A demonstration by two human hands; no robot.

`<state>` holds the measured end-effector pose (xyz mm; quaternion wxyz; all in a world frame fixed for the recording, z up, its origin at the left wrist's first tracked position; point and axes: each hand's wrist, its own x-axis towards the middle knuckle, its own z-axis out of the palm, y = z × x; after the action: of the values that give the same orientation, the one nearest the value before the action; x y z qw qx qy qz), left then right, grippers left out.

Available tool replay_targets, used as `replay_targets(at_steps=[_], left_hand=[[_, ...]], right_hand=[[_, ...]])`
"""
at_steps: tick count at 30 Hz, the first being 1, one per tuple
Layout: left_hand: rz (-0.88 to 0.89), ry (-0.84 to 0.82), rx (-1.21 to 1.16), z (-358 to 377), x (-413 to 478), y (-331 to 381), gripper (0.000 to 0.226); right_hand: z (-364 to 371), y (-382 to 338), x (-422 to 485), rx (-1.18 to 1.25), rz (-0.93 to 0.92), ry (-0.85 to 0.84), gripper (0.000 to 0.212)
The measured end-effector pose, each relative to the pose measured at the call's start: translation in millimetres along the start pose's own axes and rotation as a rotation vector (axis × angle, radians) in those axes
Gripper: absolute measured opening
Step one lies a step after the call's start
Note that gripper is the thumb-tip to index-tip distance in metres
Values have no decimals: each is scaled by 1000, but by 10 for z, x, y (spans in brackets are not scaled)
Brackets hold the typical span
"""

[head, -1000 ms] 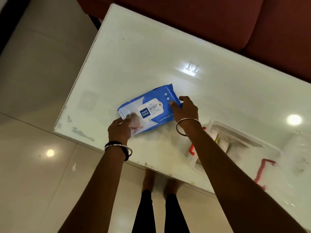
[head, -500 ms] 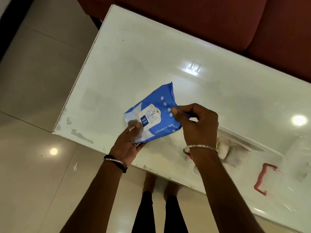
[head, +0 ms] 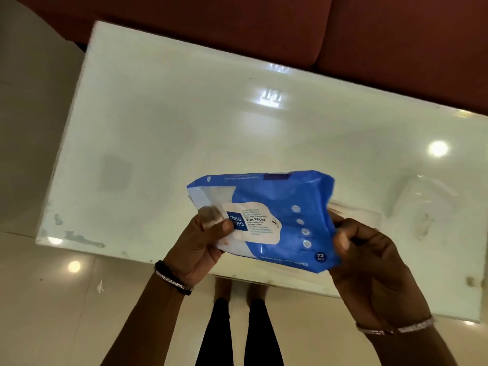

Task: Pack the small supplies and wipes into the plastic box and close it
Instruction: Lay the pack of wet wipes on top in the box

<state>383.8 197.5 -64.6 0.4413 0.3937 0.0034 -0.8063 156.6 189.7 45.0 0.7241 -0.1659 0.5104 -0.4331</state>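
Note:
A blue and white pack of wet wipes is held up in the air above the near edge of the table. My left hand grips its left end, thumb on the label. My right hand pinches its right end. Just behind the right hand a strip of the clear plastic box shows on the table; most of the box is hidden by the pack and hand. A clear lid lies on the table to the right of it.
The white glossy table stretches away from me, its left and near edges in view. A dark red sofa stands behind it. My legs and feet are on the tiled floor below the near edge.
Both hands have lifted the wipes pack off the table toward me and to the right. The view has shifted, so the box is now mostly hidden behind the right hand.

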Motion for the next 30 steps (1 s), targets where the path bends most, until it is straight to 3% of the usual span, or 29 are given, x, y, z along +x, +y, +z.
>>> replay_targets(at_steps=[2, 5, 9, 14, 19, 22, 27, 30], left_hand=[[31, -37, 145, 187, 14, -43, 42], [64, 5, 488, 483, 81, -135, 15], [70, 82, 720, 753, 217, -318, 28], [52, 203, 919, 927, 345, -571, 38], [118, 374, 1447, 945, 389, -590, 32], [169, 448, 1703, 1002, 310, -602, 43], [373, 503, 1824, 1161, 149, -712, 64], [611, 383, 2027, 1232, 87, -938, 54]], right_hand=[[-204, -34, -88, 117, 9, 107, 3], [-552, -20, -191, 149, 29, 327, 13], [-886, 158, -280, 146, 12, 611, 14], [-1119, 428, -109, -130, -85, 932, 13], [-1218, 621, 142, -567, -98, 1081, 3], [-1169, 661, 212, -752, -183, 1091, 12], [-1050, 762, 320, -835, -198, 1096, 17], [-1014, 786, 366, -819, -220, 1136, 16]])
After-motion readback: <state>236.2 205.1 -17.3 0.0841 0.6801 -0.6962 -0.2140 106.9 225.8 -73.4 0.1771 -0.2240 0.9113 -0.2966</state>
